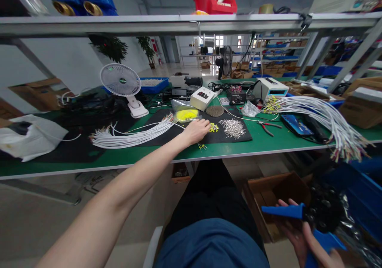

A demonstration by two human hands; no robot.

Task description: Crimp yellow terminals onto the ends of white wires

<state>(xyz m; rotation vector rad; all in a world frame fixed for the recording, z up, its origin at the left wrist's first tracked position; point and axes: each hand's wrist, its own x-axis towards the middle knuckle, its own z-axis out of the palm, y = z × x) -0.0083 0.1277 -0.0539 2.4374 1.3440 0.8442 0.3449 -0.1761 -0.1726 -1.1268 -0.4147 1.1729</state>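
My left hand (196, 132) is closed at the edge of the black mat, with a white cable (180, 126) running into it. Thin wire ends with yellow ferrules (203, 146) stick out below the fingers, which partly hide the cable. Right beside the fingertips lies a small pile of yellow ferrules (213, 127), and further right a heap of silvery pins (232, 128). At the lower right, my right hand (298, 236) grips a crimping tool (324, 208) with spread blue handles and a black head. A white cable bundle (134, 136) rests left of my left hand.
Behind the mat are a bag of yellow ferrules (186, 114), a white switch box (203, 97) and a small fan (121, 81). Red-handled pliers (266, 129) and another cable bundle (322, 112) lie to the right. An open carton (253, 196) stands below the table's front edge.
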